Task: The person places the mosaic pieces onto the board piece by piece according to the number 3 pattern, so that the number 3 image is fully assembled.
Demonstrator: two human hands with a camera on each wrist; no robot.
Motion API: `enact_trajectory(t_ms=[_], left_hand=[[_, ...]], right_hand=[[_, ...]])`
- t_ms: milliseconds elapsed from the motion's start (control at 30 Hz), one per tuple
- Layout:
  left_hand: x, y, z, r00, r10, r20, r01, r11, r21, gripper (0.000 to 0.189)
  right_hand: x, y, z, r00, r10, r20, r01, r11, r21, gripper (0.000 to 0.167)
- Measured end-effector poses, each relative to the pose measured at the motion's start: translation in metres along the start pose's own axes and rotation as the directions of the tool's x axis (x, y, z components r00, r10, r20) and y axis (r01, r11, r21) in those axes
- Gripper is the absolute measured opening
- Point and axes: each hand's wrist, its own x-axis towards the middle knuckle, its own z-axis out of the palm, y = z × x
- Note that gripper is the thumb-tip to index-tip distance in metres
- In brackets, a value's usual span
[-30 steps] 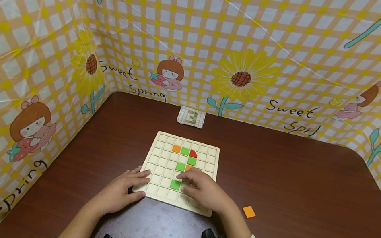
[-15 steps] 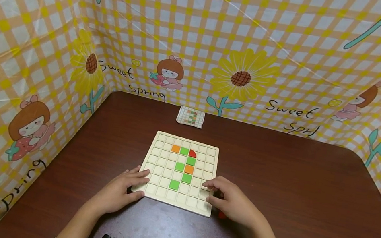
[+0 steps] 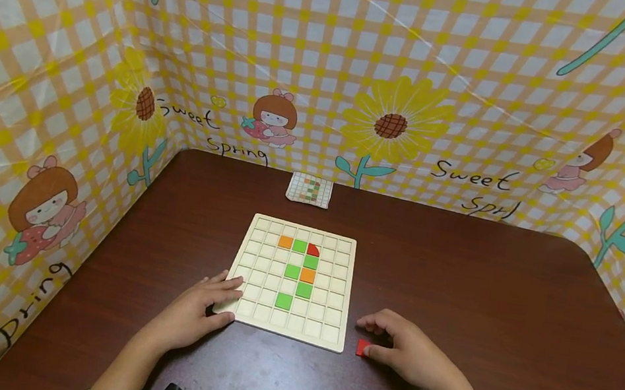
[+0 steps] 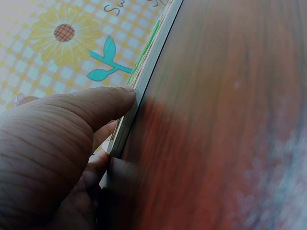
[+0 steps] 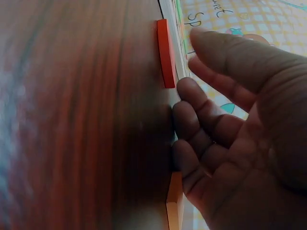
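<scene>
A cream grid board (image 3: 325,320) lies on the table with green (image 3: 283,301), orange (image 3: 307,275) and red (image 3: 313,250) tiles in some cells. My left hand (image 3: 190,314) rests at its near-left corner, fingers straight over the rim and thumb (image 4: 112,103) against the front edge. My right hand (image 3: 416,353) hovers low beside the board's right side, fingers loosely bent and holding nothing. Its thumb overlaps a loose red tile (image 3: 361,348) in the head view; the right wrist view shows that red tile (image 5: 165,52) below the thumb, apart from it. An orange tile (image 5: 175,201) lies by the little finger, hidden in the head view.
A small printed card (image 3: 310,190) with a coloured grid pattern lies behind the board, near the back edge. A checked cloth (image 3: 334,38) with sunflowers walls in the back and sides of the brown table (image 3: 485,286).
My right hand has drawn away from the board to the right and toward me, uncovering a green and an orange tile on it. The loose red tile now shows. My left hand stays put.
</scene>
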Motion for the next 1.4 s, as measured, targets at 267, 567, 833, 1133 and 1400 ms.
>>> enact_trajectory(t_ms=[267, 567, 833, 1133, 1400], left_hand=[[0.000, -0.001, 0.000, 1.000, -0.004, 0.006, 0.004, 1.000, 0.003, 0.041], [0.001, -0.001, -0.001, 1.000, -0.004, 0.011, 0.004, 1.000, 0.008, 0.041], [0.001, -0.001, -0.001, 1.000, -0.001, 0.006, 0.001, 1.000, 0.008, 0.041], [0.001, -0.002, 0.000, 1.000, 0.010, 0.004, -0.010, 1.000, 0.006, 0.041], [0.001, -0.003, -0.001, 1.000, 0.011, 0.011, -0.011, 1.000, 0.011, 0.041]], right_hand=[[0.002, 0.002, 0.003, 0.999, -0.010, 0.043, 0.012, 0.998, -0.062, 0.023], [0.003, 0.002, 0.004, 1.000, 0.009, 0.008, -0.009, 0.998, -0.064, 0.021], [0.004, 0.001, 0.003, 1.000, -0.010, 0.005, 0.010, 1.000, -0.019, 0.018], [0.008, -0.006, 0.000, 1.000, -0.017, 0.017, 0.017, 1.000, -0.002, 0.016], [0.021, -0.015, 0.007, 0.999, -0.045, -0.008, 0.045, 0.999, -0.023, 0.018]])
